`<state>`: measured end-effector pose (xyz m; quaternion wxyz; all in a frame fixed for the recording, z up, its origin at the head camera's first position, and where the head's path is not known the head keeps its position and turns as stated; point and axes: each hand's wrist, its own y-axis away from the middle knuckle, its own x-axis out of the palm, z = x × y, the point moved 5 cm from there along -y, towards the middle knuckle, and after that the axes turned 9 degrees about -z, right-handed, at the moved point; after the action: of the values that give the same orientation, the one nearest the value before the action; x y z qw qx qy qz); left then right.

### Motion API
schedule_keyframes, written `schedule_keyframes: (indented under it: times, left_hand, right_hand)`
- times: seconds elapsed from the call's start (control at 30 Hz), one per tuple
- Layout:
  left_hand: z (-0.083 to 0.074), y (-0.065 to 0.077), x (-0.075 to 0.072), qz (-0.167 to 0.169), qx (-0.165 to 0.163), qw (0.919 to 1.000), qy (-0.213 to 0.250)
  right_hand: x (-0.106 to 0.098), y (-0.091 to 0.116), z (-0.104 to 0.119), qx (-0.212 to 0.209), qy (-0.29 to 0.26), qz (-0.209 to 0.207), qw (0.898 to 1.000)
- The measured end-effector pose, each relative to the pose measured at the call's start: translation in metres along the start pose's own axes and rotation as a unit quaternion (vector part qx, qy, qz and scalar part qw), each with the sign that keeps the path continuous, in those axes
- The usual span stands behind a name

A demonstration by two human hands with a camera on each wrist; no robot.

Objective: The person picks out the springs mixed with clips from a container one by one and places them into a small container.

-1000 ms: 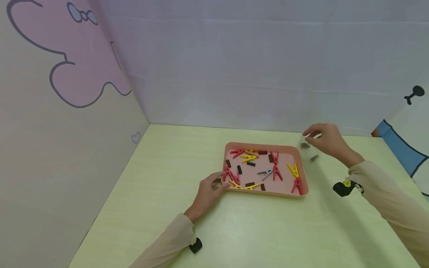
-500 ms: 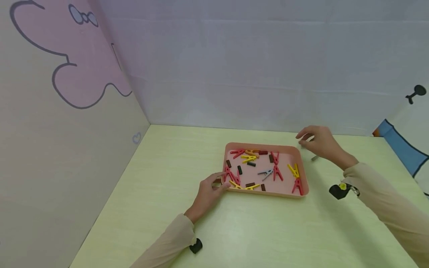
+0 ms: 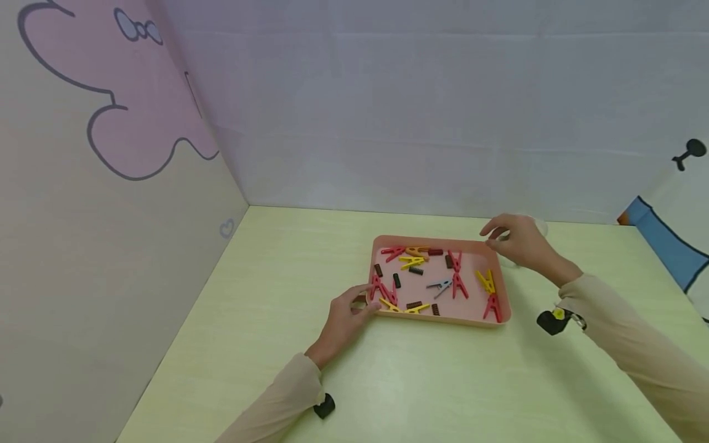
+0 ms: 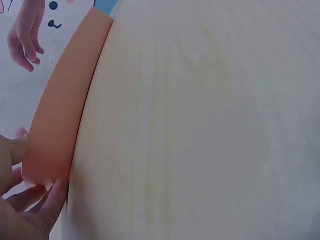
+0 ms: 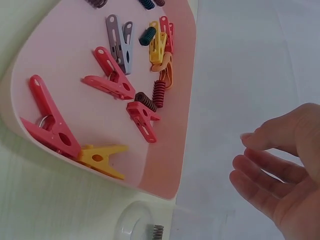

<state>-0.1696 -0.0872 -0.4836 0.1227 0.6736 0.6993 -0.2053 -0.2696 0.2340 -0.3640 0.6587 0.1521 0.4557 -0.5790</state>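
A pink tray (image 3: 443, 321) lies on the table, with red, yellow, orange and grey clothespins and several small dark coil springs spread inside it. My left hand (image 3: 343, 320) grips its near left corner; in the left wrist view the thumb and fingers bracket the tray's end wall. Above the far right corner hovers my right hand (image 3: 520, 241), fingers loosely bent. The right wrist view shows a gap between thumb and fingertips, with nothing held. Beside the tray, a clear round container (image 5: 132, 222) has a grey spring (image 5: 158, 232) at it; my right hand mostly hides both in the head view.
A pale wood-grain table (image 3: 388, 381) carries everything. Behind it rises a white sheet (image 3: 376, 123), and a wall with a pink cartoon drawing (image 3: 138, 141) stands at the left. A blue cartoon shape (image 3: 664, 240) is at the right.
My right hand has moved left and slightly nearer, from over the clear container to the tray's far right corner. The left hand and the tray have stayed put.
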Motion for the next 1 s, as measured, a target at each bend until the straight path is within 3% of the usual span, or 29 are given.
schedule_keyframes:
  times: [0.4,1.0]
  left_hand:
    - [0.002,-0.003,-0.003,0.009,-0.008,0.9998,-0.016]
    - [-0.003,-0.009,0.001,0.009,0.03,0.9994,-0.017]
  right_hand:
    - [0.016,-0.003,0.008,-0.019,-0.002,0.016,1.0]
    - [0.035,-0.004,0.005,-0.012,-0.01,0.032,0.999]
